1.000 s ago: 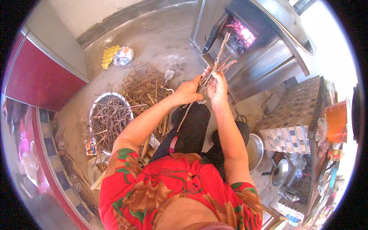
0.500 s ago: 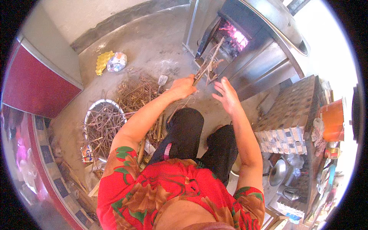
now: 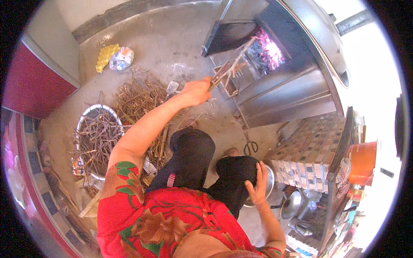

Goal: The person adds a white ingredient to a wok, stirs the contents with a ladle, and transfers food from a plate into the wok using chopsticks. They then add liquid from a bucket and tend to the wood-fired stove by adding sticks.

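My left hand is closed round a bundle of dry twigs. Their far ends reach into the mouth of a metal stove, where a fire burns with pinkish flames. The dark stove door hangs open to the left of the twigs. Resting on my right knee, my right hand lies with its fingers stretched out and holds nothing. Beside that knee is the rim of a metal basin, partly hidden by the leg. Tongs or scissors with looped handles lie on the floor ahead of it.
A white-rimmed basin heaped with twigs stands at left, by a loose twig pile. A small shovel lies there. Farther off are a plastic bag and yellow tray. At right stand a tiled block and an orange bucket.
My right hand has dropped from near the twigs to my right knee. The left hand keeps hold of the twigs, now nearer the stove mouth. The whole view has shifted.
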